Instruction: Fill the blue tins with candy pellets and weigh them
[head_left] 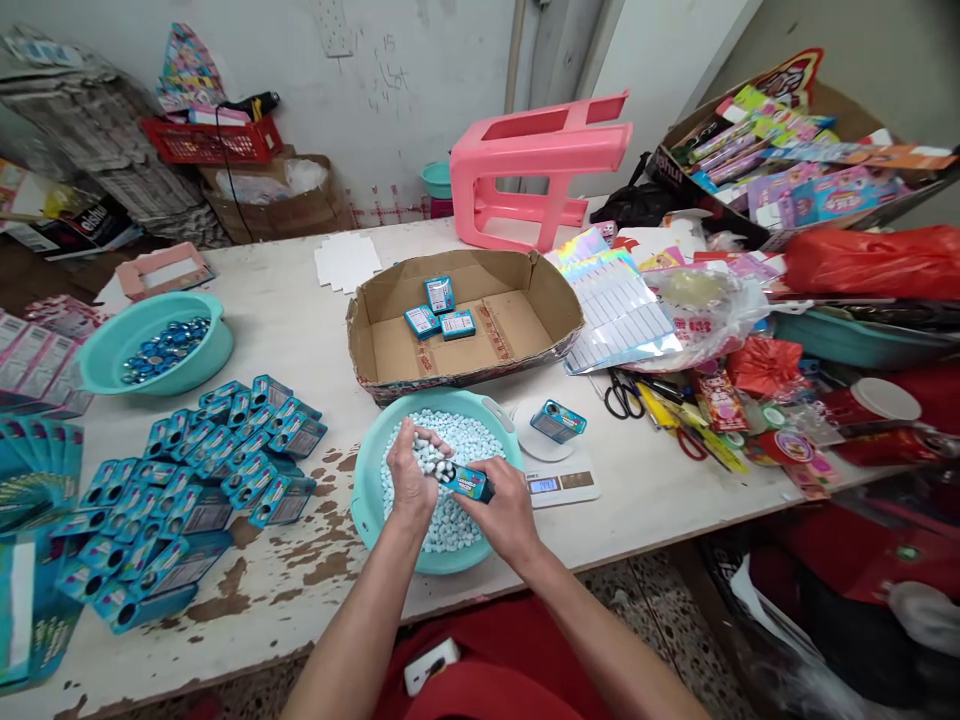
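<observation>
My left hand (411,475) is cupped around a heap of small pale candies (435,460). In my right hand (508,512) is a small blue box (470,483), tilted so that one end meets the candies in the left palm. Both hands are over a turquoise basin (366,500) filled with pale blue-white candies (450,535). Just right of it, a digital scale (577,485) carries another blue box (558,421). Behind the basin, a cardboard tray (465,375) has three blue boxes (440,294) lying in it.
Many blue boxes (210,450) stand grouped at the left. Behind them is a turquoise bowl (210,365) of shiny blue caps. A pink stool (544,150) lies on its side at the back. Scissors (624,394), holographic sheets (615,310) and packets crowd the right.
</observation>
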